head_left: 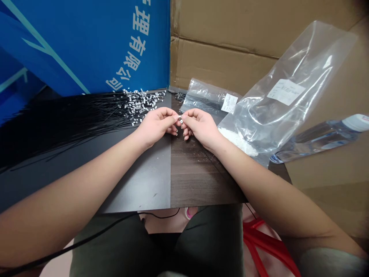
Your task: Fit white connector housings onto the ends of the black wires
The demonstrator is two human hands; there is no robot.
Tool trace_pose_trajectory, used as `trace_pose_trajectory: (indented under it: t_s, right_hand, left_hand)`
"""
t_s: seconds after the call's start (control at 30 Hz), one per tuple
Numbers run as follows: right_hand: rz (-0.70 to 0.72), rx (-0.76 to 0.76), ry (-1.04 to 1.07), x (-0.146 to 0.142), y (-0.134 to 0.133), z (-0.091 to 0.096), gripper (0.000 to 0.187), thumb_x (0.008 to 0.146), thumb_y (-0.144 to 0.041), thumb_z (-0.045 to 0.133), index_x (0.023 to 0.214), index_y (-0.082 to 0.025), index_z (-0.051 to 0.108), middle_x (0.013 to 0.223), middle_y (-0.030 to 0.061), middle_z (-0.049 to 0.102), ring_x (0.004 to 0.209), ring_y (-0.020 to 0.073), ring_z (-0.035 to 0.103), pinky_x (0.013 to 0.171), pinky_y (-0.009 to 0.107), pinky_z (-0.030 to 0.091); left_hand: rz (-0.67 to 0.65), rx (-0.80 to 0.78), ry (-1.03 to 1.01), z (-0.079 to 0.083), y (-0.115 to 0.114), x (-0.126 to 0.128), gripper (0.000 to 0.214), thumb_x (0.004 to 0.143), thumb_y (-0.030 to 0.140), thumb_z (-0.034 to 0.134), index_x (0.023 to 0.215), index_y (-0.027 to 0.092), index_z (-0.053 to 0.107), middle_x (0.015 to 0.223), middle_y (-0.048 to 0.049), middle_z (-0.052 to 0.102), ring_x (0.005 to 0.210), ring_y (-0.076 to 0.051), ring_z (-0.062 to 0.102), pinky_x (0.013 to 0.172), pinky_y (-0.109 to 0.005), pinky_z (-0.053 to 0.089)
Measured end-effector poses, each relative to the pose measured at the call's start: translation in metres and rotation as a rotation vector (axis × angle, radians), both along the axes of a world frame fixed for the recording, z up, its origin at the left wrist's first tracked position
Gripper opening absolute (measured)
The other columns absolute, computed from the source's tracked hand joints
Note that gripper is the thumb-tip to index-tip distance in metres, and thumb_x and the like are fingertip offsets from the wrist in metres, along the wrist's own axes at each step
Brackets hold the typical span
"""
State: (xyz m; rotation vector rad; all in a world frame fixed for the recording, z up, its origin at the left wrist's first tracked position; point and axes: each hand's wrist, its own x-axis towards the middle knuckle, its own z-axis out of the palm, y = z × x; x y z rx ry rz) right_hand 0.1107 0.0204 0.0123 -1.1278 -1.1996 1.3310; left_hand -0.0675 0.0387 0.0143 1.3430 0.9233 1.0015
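Observation:
Fingertip to fingertip, my left hand (pixel 155 125) and my right hand (pixel 203 127) meet over the table, both closed in a pinch. Between them is a small white connector (pixel 180 117), partly covered by the fingers. A thin black wire (pixel 220 166) runs from beneath my right hand toward the table's front edge; whether it joins the connector is hidden. Left of my hands lies a big bundle of black wires (pixel 72 111), with many white connector ends (pixel 138 102) near my left hand. Beside my right wrist, a clear plastic bag (pixel 268 111) holds small white pieces (pixel 239 141).
A smaller clear bag (pixel 206 96) with a label lies behind my right hand. At the right, a water bottle (pixel 319 138) lies slanted. A blue panel (pixel 86 42) and a cardboard wall (pixel 219 23) close off the back. The dark table (pixel 198 184) ends before my lap.

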Motion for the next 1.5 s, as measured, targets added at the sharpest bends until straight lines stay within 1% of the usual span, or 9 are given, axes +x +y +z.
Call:
trace_pose_trajectory:
  t_s: [0.2, 0.4, 0.63, 0.77, 0.97, 1.03, 1.17, 1.33, 1.5]
  right_hand:
    - [-0.006, 0.015, -0.035, -0.0002, -0.0005, 0.0006, 0.020, 0.106, -0.014, 0.063, 0.087, -0.020, 0.060, 0.066, -0.0046, 0.065, 0.049, 0.0079, 0.060, 0.045, 0.020, 0.054]
    - [0.004, 0.036, -0.036, 0.0010, 0.0012, -0.0034, 0.017, 0.105, -0.016, 0.066, 0.089, -0.020, 0.061, 0.069, -0.0037, 0.066, 0.050, 0.0083, 0.061, 0.045, 0.020, 0.055]
    - [0.011, 0.051, -0.073, 0.0027, 0.0012, -0.0025, 0.019, 0.105, -0.017, 0.066, 0.087, -0.020, 0.061, 0.069, -0.0033, 0.066, 0.051, 0.0083, 0.061, 0.046, 0.020, 0.055]
    - [0.027, 0.050, -0.085, 0.0034, 0.0014, -0.0031, 0.018, 0.104, -0.020, 0.068, 0.088, -0.021, 0.060, 0.069, -0.0035, 0.065, 0.051, 0.0086, 0.061, 0.046, 0.021, 0.056]
    - [0.032, 0.034, -0.080, 0.0033, 0.0004, -0.0009, 0.019, 0.104, -0.013, 0.065, 0.087, -0.020, 0.061, 0.069, -0.0036, 0.064, 0.050, 0.0090, 0.061, 0.044, 0.022, 0.056]
    - [0.036, 0.026, -0.083, 0.0030, -0.0006, 0.0005, 0.019, 0.105, -0.014, 0.065, 0.087, -0.020, 0.060, 0.068, -0.0038, 0.064, 0.050, 0.0087, 0.060, 0.044, 0.022, 0.056]
    - [0.039, 0.011, -0.095, 0.0026, -0.0025, 0.0021, 0.021, 0.105, -0.019, 0.070, 0.087, -0.020, 0.059, 0.066, -0.0048, 0.063, 0.049, 0.0081, 0.059, 0.045, 0.021, 0.056]
    - [0.048, 0.012, -0.102, 0.0037, -0.0019, -0.0008, 0.020, 0.105, -0.018, 0.069, 0.087, -0.020, 0.060, 0.067, -0.0043, 0.063, 0.049, 0.0084, 0.060, 0.046, 0.021, 0.057]
    - [0.038, 0.013, -0.062, 0.0051, 0.0001, -0.0006, 0.017, 0.105, -0.017, 0.066, 0.090, -0.021, 0.059, 0.066, -0.0040, 0.065, 0.048, 0.0093, 0.060, 0.044, 0.022, 0.056]
  left_hand:
    - [0.007, 0.050, 0.052, -0.0007, 0.0019, 0.0006, 0.016, 0.088, 0.028, 0.080, 0.089, 0.016, 0.068, 0.084, -0.0048, 0.077, 0.063, -0.011, 0.069, 0.065, -0.026, 0.060]
    - [-0.013, 0.183, 0.159, -0.0029, 0.0039, -0.0002, 0.014, 0.093, 0.027, 0.076, 0.088, 0.016, 0.069, 0.081, -0.0050, 0.077, 0.061, -0.012, 0.068, 0.062, -0.025, 0.059]
    - [-0.006, 0.231, 0.248, 0.0018, 0.0020, -0.0015, 0.014, 0.092, 0.028, 0.076, 0.088, 0.016, 0.070, 0.080, -0.0039, 0.075, 0.061, -0.012, 0.066, 0.061, -0.024, 0.057]
    - [-0.001, 0.230, 0.266, 0.0038, 0.0020, -0.0034, 0.015, 0.091, 0.029, 0.077, 0.089, 0.016, 0.070, 0.082, -0.0042, 0.076, 0.062, -0.012, 0.066, 0.062, -0.025, 0.057]
    - [-0.027, 0.245, 0.260, -0.0012, 0.0057, -0.0052, 0.014, 0.092, 0.030, 0.076, 0.089, 0.017, 0.071, 0.082, -0.0042, 0.076, 0.062, -0.012, 0.066, 0.063, -0.026, 0.058]
    - [-0.024, 0.245, 0.251, -0.0030, 0.0069, -0.0056, 0.013, 0.092, 0.029, 0.076, 0.090, 0.017, 0.071, 0.084, -0.0043, 0.076, 0.063, -0.012, 0.066, 0.064, -0.027, 0.058]
    - [-0.010, 0.235, 0.247, -0.0034, 0.0075, -0.0063, 0.013, 0.091, 0.028, 0.077, 0.092, 0.017, 0.071, 0.085, -0.0044, 0.076, 0.064, -0.013, 0.067, 0.065, -0.027, 0.059]
    - [-0.027, 0.228, 0.267, -0.0002, 0.0061, -0.0061, 0.011, 0.091, 0.025, 0.075, 0.088, 0.016, 0.070, 0.082, -0.0042, 0.075, 0.063, -0.012, 0.066, 0.064, -0.026, 0.057]
    - [0.004, 0.150, 0.167, 0.0038, 0.0050, -0.0046, 0.006, 0.090, 0.019, 0.073, 0.087, 0.016, 0.069, 0.080, -0.0041, 0.074, 0.060, -0.011, 0.064, 0.061, -0.026, 0.056]
